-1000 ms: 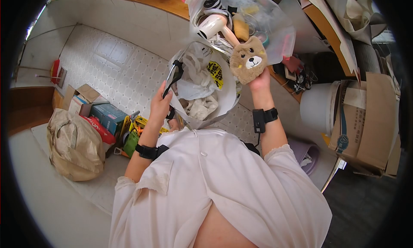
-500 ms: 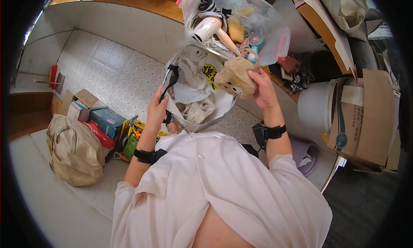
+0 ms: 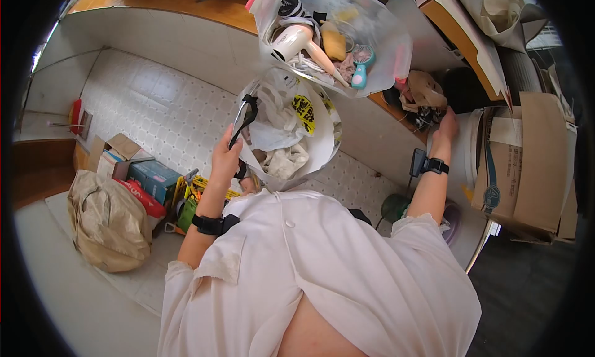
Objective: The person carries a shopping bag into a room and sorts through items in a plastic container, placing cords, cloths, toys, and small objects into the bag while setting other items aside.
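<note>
My left hand point(image 3: 227, 154) is closed on the black handle point(image 3: 249, 112) at the left rim of a white bag point(image 3: 321, 152). Crumpled plastic and pale cloth lie inside this bag. At the right, my right hand point(image 3: 446, 126) touches the lower right edge of the brown plush item point(image 3: 424, 89), beside dark cables point(image 3: 429, 117). Its fingertips are largely hidden, so its grip is unclear. A clear plastic bag point(image 3: 387, 44) above the white one holds a hair dryer point(image 3: 294, 42), a yellow item point(image 3: 333, 42) and a turquoise handheld fan point(image 3: 361, 66).
Cardboard boxes point(image 3: 527, 158) stand at the right, next to a white bucket point(image 3: 462, 149). On the left are a beige bag point(image 3: 108, 220), a teal box point(image 3: 154, 177) and a red package point(image 3: 141, 199). A wooden ledge point(image 3: 186, 4) runs along the top.
My right hand has moved right with the plush item, from above the white bag to the cables. The fan is now fully uncovered. My left hand has stayed on the handle.
</note>
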Tool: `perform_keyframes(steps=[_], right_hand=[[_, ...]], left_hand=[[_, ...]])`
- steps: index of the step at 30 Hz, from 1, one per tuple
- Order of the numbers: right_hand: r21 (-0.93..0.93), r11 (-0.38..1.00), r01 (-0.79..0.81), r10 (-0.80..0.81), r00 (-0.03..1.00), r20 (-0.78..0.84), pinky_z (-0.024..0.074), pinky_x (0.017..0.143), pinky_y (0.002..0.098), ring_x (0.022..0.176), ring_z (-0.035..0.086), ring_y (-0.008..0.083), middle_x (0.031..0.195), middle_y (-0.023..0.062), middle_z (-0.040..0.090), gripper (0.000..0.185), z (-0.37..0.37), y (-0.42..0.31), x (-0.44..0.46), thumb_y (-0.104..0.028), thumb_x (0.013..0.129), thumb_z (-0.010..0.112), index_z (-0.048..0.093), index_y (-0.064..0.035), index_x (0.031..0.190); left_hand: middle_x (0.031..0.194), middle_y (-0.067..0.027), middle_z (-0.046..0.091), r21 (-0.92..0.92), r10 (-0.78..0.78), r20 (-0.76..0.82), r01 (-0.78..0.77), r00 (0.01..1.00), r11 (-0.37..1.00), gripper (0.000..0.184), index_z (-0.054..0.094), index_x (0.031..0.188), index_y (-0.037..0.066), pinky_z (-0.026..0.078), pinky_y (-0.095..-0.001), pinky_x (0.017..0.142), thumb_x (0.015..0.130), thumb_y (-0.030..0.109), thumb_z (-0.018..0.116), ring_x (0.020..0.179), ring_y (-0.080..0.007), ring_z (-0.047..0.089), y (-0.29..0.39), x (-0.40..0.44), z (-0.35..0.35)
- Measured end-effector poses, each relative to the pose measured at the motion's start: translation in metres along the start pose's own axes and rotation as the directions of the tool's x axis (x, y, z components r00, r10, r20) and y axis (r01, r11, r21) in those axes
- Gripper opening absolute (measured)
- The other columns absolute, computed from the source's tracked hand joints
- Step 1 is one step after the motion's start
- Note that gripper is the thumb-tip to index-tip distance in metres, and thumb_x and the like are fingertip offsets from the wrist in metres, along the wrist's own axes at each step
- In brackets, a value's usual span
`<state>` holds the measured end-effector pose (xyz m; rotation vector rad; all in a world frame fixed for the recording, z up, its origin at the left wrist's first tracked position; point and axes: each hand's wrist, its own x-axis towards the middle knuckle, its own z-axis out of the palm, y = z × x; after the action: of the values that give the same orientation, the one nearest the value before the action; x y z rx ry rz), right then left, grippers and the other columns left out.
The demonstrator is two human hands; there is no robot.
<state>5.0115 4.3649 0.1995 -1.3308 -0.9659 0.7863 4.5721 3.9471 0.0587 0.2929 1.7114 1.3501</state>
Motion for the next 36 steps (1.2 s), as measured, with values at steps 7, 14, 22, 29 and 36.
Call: perform_keyframes(steps=[7,14,22,29,36], right_hand=[[0.046,0.920,0.388,-0.319,0.677,0.663,0.0545,0.071,0.0305,0.075,0.066,0.0134,0.085,0.0055,0.071,0.026,0.090,-0.061,-0.217,-0.022,0.107,0.057,0.066,0.0011,0.102],[-0.341,0.113,0.933,-0.262,0.360,0.895,0.0559,0.089,0.0442,0.100,0.070,0.0364,0.105,0.0174,0.070,0.022,0.191,0.006,-0.204,-0.011,0.088,0.066,0.070,-0.0041,0.108],[-0.375,0.122,0.919,-0.098,0.387,0.917,0.0560,0.080,0.0485,0.096,0.069,0.0367,0.093,0.0162,0.072,0.024,0.215,-0.033,-0.183,-0.024,0.080,0.069,0.072,-0.0056,0.095],[-0.437,0.361,0.824,-0.310,0.548,0.777,0.0550,0.074,0.0483,0.085,0.071,0.0383,0.089,0.0155,0.075,0.031,0.227,-0.070,-0.158,-0.028,0.087,0.062,0.073,-0.0109,0.111],[-0.464,0.416,0.782,-0.281,0.596,0.752,0.0550,0.077,0.0482,0.089,0.071,0.0390,0.093,0.0182,0.075,0.033,0.232,-0.059,-0.135,-0.027,0.088,0.061,0.073,-0.0092,0.113]], left_hand=[[0.085,0.0055,0.056,-0.009,-0.006,-0.004,0.006,1.000,1.000,0.057,0.049,0.155,0.016,0.042,-0.0245,0.054,0.100,0.016,0.064,0.065,-0.0047,0.049,-0.001,-0.003,0.000],[0.080,0.0044,0.054,0.005,0.035,-0.037,-0.035,0.999,0.999,0.059,0.047,0.157,0.015,0.042,-0.0256,0.054,0.100,0.016,0.064,0.061,-0.0063,0.048,0.005,-0.008,0.000],[0.081,0.0035,0.056,-0.029,0.074,-0.065,-0.076,0.995,0.997,0.060,0.047,0.157,0.014,0.042,-0.0255,0.055,0.100,0.017,0.064,0.062,-0.0062,0.049,-0.014,-0.007,-0.012],[0.079,0.0036,0.056,-0.013,0.036,-0.064,-0.037,0.997,0.999,0.060,0.047,0.157,0.015,0.041,-0.0256,0.053,0.100,0.017,0.064,0.060,-0.0060,0.048,-0.005,-0.011,-0.011],[0.078,0.0041,0.056,-0.027,0.050,-0.049,-0.052,0.998,0.998,0.059,0.047,0.156,0.016,0.041,-0.0254,0.052,0.100,0.017,0.064,0.059,-0.0058,0.048,0.001,-0.011,-0.011]])
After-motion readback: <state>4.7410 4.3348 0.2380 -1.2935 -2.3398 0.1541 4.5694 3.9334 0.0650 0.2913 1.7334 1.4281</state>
